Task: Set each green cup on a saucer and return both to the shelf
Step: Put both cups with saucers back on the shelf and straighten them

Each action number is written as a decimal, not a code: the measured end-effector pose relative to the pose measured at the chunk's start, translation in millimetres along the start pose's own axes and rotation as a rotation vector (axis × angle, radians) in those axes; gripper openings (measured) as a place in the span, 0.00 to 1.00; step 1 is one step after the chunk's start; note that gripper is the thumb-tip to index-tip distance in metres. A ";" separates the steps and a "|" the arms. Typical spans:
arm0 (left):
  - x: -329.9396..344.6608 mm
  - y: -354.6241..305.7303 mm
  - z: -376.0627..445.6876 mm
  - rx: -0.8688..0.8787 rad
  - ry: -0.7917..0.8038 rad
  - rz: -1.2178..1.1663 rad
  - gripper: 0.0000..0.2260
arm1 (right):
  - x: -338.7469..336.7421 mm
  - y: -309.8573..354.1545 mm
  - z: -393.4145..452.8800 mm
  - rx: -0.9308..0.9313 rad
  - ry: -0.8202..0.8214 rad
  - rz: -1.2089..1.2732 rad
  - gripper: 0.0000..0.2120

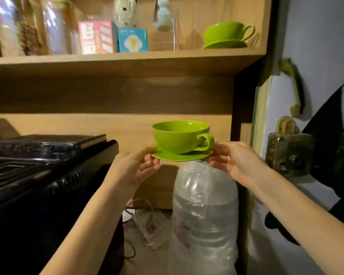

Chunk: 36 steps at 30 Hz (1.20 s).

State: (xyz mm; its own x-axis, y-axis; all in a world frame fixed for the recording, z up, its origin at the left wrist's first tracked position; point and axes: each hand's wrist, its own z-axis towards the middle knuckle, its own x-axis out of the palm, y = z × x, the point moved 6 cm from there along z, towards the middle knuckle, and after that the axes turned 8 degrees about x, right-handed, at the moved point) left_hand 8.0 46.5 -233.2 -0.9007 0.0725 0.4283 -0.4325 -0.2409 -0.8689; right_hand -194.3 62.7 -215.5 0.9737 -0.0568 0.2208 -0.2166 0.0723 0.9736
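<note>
A green cup [179, 136] stands upright on a green saucer [182, 157], held in the air below the shelf. My left hand [136, 165] pinches the saucer's left rim and my right hand [230, 161] grips its right rim, under the cup's handle. Up on the wooden shelf [127, 60], at its right end, a second green cup [225, 30] sits on its own saucer [223, 44], handle pointing right.
On the shelf stand glass jars [60, 26], small boxes [132, 39], a drinking glass [166, 30] and figurines. A black appliance [38, 165] fills the left. A large plastic water bottle [204, 215] stands directly under the held saucer. A door with a lock [288, 153] is on the right.
</note>
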 end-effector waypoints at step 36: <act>113.5 -198.8 151.3 0.232 0.132 0.035 0.08 | 67.8 236.5 112.2 -0.259 -0.053 -0.101 0.08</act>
State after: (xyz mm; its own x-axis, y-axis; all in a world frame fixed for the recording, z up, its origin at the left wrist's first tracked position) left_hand -2.2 -43.8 25.7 -0.9190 0.1823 0.3496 -0.3939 -0.4602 -0.7956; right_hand -187.5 -35.7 36.3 0.9829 -0.1281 0.1324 -0.0862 0.3149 0.9452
